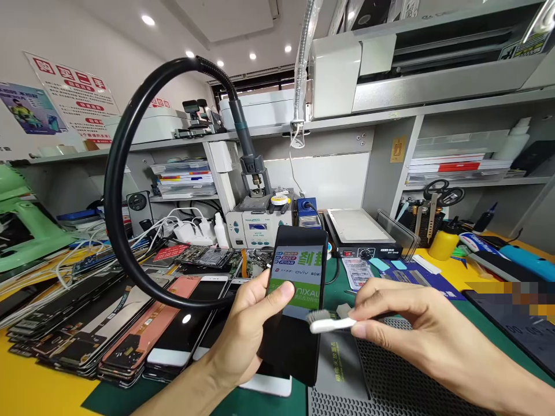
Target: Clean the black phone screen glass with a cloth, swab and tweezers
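My left hand (249, 320) grips a black smartphone (299, 346) by its left edge, thumb lying across the glass. The phone is tilted upright, and its dark face mirrors a sign. In my right hand (403, 326) a white toothbrush (332, 325) with grey bristles is pinched between thumb and fingers. Its bristles point up, and its head overlaps the phone's right edge; whether they touch I cannot tell. Beneath lies a grey perforated mat (399, 370) with a dark grey panel (340, 367) on it.
Stacks of phone screens (99, 323) cover the left side. A black hose (113, 173) loops up to a hot-air station (260, 228). Behind the hands stands a heating plate (359, 228). Another phone (511, 329) lies at the right, near a yellow bottle (444, 242).
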Available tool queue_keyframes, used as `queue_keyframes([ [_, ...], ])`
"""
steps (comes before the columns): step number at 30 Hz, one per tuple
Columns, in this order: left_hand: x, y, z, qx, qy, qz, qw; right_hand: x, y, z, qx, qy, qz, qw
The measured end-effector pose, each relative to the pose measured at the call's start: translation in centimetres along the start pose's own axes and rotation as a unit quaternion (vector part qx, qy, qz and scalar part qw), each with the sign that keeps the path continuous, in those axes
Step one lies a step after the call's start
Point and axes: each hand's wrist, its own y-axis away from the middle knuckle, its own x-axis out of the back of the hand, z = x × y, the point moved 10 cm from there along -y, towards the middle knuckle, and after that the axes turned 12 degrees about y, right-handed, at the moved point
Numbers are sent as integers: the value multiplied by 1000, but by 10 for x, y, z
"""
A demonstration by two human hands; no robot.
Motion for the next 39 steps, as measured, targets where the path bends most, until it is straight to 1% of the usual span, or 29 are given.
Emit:
queue_keyframes([
  [2, 0, 1, 0, 0, -2, -7, 1000, -5, 0, 0, -7, -1, -20, 1000],
  [4, 0, 1, 0, -2, 0, -11, 1000, -5, 1, 0, -11, -7, -21, 1000],
  [13, -1, 0, -1, -3, 17, -4, 1000, 14, -2, 11, -17, -28, 23, 999],
  [17, 2, 0, 3, -13, 18, 4, 1000, 19, -2, 14, -29, -14, 26, 999],
  [19, 4, 0, 5, -23, 6, 17, 1000, 17, -1, 13, -29, -21, 21, 999],
  [22, 5, 0, 8, -41, -26, 31, 998, 9, -1, 14, -36, -35, 7, 999],
  [25, 6, 0, 6, -44, -44, 29, 998, 2, -3, 19, -42, -3, -10, 999],
  [29, 10, -1, 0, -32, -45, 38, 998, 8, -8, 32, -46, 30, -10, 998],
  [32, 10, -1, 1, -34, -44, 36, 998, 9, -7, 37, -59, -13, -16, 998],
  [35, 9, -1, 2, -41, -49, 39, 997, 5, -5, 31, -62, -60, -17, 996],
  [39, 10, -1, 2, -42, -54, 39, 997, -2, -4, 26, -63, -51, -33, 996],
])
